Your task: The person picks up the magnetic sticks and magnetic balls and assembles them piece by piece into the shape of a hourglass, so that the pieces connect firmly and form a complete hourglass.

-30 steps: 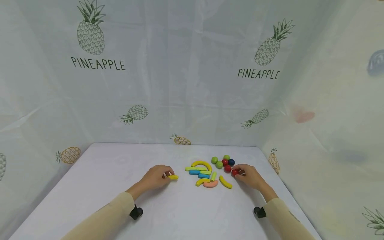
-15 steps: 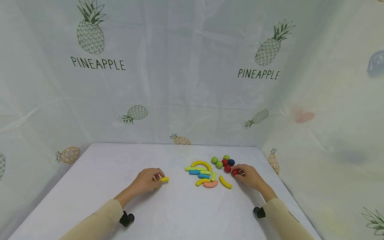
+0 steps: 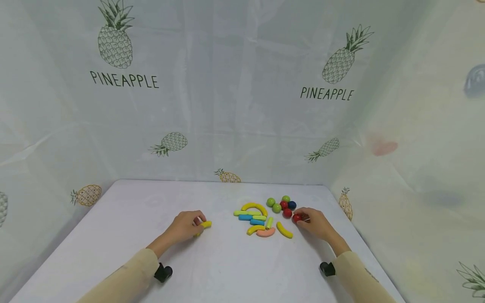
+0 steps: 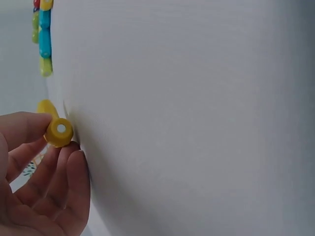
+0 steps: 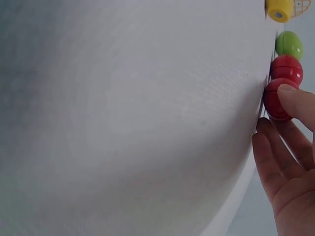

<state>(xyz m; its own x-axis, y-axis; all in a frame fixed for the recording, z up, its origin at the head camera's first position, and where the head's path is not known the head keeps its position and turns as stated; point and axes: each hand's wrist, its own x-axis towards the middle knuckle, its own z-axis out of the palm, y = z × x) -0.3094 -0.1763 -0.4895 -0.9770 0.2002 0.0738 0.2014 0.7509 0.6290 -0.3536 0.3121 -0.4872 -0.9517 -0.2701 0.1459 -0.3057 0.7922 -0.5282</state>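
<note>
Over the left half of the white table, my left hand (image 3: 185, 226) pinches a curved yellow rod (image 3: 206, 224) between thumb and fingers. In the left wrist view, the end of this curved yellow rod (image 4: 60, 132) faces the camera and has a round, pale inset. On the right, my right hand (image 3: 314, 222) pinches a red ball (image 3: 297, 218) at the near end of a cluster of balls. The right wrist view has the thumb on that red ball (image 5: 276, 101), which touches another red ball (image 5: 287, 70). Part of the held ball is hidden by the thumb.
Between the hands lie straight blue rods (image 3: 245, 217), yellow-green rods (image 3: 247, 213), curved yellow rods (image 3: 284, 230) and a curved pink rod (image 3: 266, 232). Green balls (image 3: 277, 208) and a dark blue ball (image 3: 292, 205) sit behind. A patterned curtain (image 3: 235, 105) hangs around the white table (image 3: 235, 269).
My left hand has moved left with the curved yellow rod, away from the pile, and has barely shifted in the last half second. My right hand stays at the red ball.
</note>
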